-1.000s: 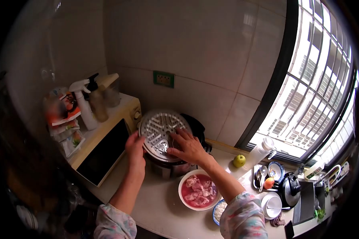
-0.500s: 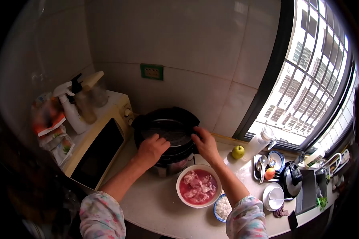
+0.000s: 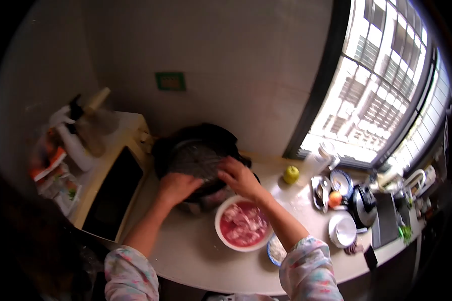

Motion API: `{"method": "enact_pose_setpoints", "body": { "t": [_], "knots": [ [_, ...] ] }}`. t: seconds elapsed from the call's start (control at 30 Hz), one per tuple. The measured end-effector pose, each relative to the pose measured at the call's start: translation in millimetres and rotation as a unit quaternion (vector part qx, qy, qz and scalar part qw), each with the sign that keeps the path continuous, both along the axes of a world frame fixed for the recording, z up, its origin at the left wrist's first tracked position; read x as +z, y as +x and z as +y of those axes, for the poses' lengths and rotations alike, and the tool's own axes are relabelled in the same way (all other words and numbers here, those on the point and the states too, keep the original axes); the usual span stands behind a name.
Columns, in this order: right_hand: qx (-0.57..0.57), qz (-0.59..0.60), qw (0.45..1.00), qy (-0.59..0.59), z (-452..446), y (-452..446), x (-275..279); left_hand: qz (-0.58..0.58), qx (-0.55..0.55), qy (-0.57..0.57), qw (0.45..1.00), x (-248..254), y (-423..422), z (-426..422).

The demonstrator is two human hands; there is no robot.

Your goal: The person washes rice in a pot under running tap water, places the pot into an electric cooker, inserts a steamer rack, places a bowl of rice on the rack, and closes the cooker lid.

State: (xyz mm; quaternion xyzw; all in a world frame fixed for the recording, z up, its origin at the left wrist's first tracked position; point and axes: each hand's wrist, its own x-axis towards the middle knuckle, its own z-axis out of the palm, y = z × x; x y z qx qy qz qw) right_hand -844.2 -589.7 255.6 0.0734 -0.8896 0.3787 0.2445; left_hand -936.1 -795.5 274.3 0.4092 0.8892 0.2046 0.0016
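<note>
A black, round electric cooker point(image 3: 193, 155) stands near the wall, with a dark ridged surface showing inside its wide rim. My left hand point(image 3: 180, 186) is over the cooker's front left rim, fingers stretched out toward the right. Above the front right of the rim, my right hand point(image 3: 238, 176) has its fingers apart and lightly bent. Neither hand shows anything held, though motion blurs the fingertips. Just in front of the cooker is a white bowl point(image 3: 219, 232) of raw meat pieces point(image 3: 246, 223) in reddish liquid. A blue-rimmed bowl of white rice point(image 3: 276, 250) sits partly behind my right forearm.
A cream microwave point(image 3: 116, 193) with a spray bottle point(image 3: 71, 143) on top stands left. Right along the counter are a green apple point(image 3: 291, 174), a clear jug point(image 3: 317, 161), a metal tray, stacked white bowls point(image 3: 342, 231), a black-lidded pot point(image 3: 364, 206) and a sink point(image 3: 384, 220).
The view has shifted, moving the scene left and up. My right hand has come off the cooker's right side toward my left hand. My left fingers have straightened from a curl.
</note>
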Motion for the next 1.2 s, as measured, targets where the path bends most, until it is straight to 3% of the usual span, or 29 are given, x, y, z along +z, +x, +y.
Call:
{"method": "enact_pose_setpoints", "body": {
  "t": [0.07, 0.13, 0.17, 0.23, 0.3, 0.33, 0.37, 0.4, 0.43, 0.53, 0.63, 0.73, 0.87, 0.97, 1.07, 1.1, 1.17, 1.2],
  "knots": [
    [-0.06, 0.008, 0.998, -0.033, 8, 35, 20, -0.025, 0.0, 0.117, 0.993, -9, 3, 4],
    [-0.102, -0.046, 0.993, -0.028, 26, 81, 28, 0.09, -0.041, 0.245, 0.965, -10, 21, 9],
    [-0.131, -0.053, 0.99, -0.029, 37, 107, 23, 0.091, -0.03, 0.259, 0.961, -6, 41, 15],
    [-0.201, -0.05, 0.978, -0.008, 58, 160, 0, 0.012, -0.082, 0.302, 0.95, -2, 89, 28],
    [-0.303, -0.164, 0.939, 0.009, 73, 215, -28, -0.132, -0.113, 0.319, 0.932, -18, 149, 38],
    [-0.326, -0.195, 0.924, 0.041, 79, 239, -44, -0.235, -0.125, 0.311, 0.912, -36, 185, 40],
    [-0.352, -0.237, 0.904, 0.059, 82, 262, -65, -0.26, -0.194, 0.287, 0.902, -56, 212, 42],
    [-0.36, -0.255, 0.893, 0.087, 85, 283, -89, -0.387, -0.164, 0.208, 0.883, -72, 240, 42],
    [-0.367, -0.33, 0.869, 0.027, 81, 296, -92, -0.506, -0.127, 0.125, 0.844, -87, 266, 43],
    [-0.354, -0.355, 0.842, -0.2, 88, 324, -155, -0.715, 0.16, 0.143, 0.665, -146, 298, 66],
    [-0.351, -0.323, 0.804, -0.355, 79, 324, -161, -0.764, 0.146, 0.227, 0.586, -177, 300, 100],
    [-0.391, -0.261, 0.851, -0.233, 80, 331, -149, -0.744, 0.128, 0.204, 0.623, -174, 305, 113],
    [-0.37, -0.216, 0.868, -0.25, 80, 328, -71, -0.739, 0.11, 0.22, 0.627, -110, 303, 113],
    [-0.315, -0.161, 0.909, -0.222, 78, 295, -31, -0.69, 0.103, 0.307, 0.648, -76, 276, 103],
    [-0.217, -0.128, 0.92, -0.301, 67, 239, -9, -0.624, 0.128, 0.36, 0.682, -37, 231, 83],
    [-0.211, -0.131, 0.922, -0.297, 59, 217, 7, -0.608, 0.111, 0.431, 0.657, -27, 215, 77],
    [-0.196, -0.093, 0.941, -0.259, 45, 170, 22, -0.518, 0.088, 0.458, 0.717, -19, 171, 57],
    [-0.187, -0.049, 0.955, -0.225, 40, 143, 24, -0.493, 0.111, 0.483, 0.715, 6, 158, 50]
  ]
}}
